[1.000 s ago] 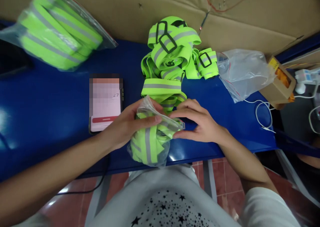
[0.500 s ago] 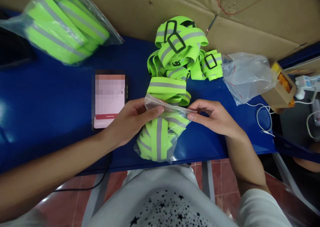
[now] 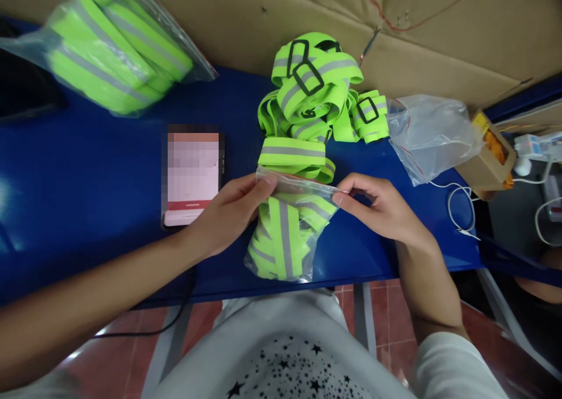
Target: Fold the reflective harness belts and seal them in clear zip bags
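A clear plastic bag (image 3: 287, 235) stuffed with neon-green reflective straps lies at the near edge of the blue table (image 3: 88, 211). My left hand (image 3: 228, 211) pinches the left end of the bag's top edge. My right hand (image 3: 380, 208) pinches the right end of that same edge, which is stretched flat between them. Just beyond the bag lies a folded green strap (image 3: 293, 156), and behind it a loose pile of straps with black buckles (image 3: 314, 88).
A phone (image 3: 193, 173) lies face up left of my hands. A large bag of green straps (image 3: 109, 53) sits at the far left. Empty clear bags (image 3: 432, 132), a small cardboard box (image 3: 489, 156) and white cables (image 3: 461, 208) lie at the right. Cardboard (image 3: 395, 30) lines the back.
My hands have moved apart along the bag's top edge, pulling it straight. The bag has shifted a little to the right and lies flatter.
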The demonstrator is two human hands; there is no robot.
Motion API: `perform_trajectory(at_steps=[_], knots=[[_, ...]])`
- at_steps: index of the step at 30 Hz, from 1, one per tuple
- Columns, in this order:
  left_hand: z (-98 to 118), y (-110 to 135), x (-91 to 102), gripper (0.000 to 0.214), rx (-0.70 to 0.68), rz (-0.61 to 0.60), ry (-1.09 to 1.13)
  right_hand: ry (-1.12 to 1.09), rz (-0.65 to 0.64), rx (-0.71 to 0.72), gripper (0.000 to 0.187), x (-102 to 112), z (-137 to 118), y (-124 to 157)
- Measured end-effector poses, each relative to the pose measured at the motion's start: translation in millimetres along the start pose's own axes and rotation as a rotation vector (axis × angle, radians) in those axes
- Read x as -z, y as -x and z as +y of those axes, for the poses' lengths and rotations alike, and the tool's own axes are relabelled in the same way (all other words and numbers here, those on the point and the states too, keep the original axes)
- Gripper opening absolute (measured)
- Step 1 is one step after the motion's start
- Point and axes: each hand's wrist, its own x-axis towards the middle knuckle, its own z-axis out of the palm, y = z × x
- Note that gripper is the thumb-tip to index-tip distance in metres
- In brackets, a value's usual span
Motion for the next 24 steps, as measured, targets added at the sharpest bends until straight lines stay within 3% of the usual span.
perform_trajectory(at_steps=[4,8,18,24], knots=[[-4.1,0.2,0.6,0.037,-0.05,0.032,-0.104,-0.113,-0.037,-0.076,0.021,-0.9,2.4,-0.7],[-4.2,2.4,1.6,0.035,-0.11,0.042,-0.17,-0.109,-0.073,-0.042,0.018,-1.4,1.0,2.1],[4.7,1.4,0.6,0.038,-0.299,0.008,-0.426,-0.081,-0.001,-0.023,0.008,-9.9,0.4,-2.3],[1.7,2.8,1.6,0.037,-0.32,-0.02,-0.46,-0.246,-0.04,-0.108,0.014,-13.5,3.3,-3.1]])
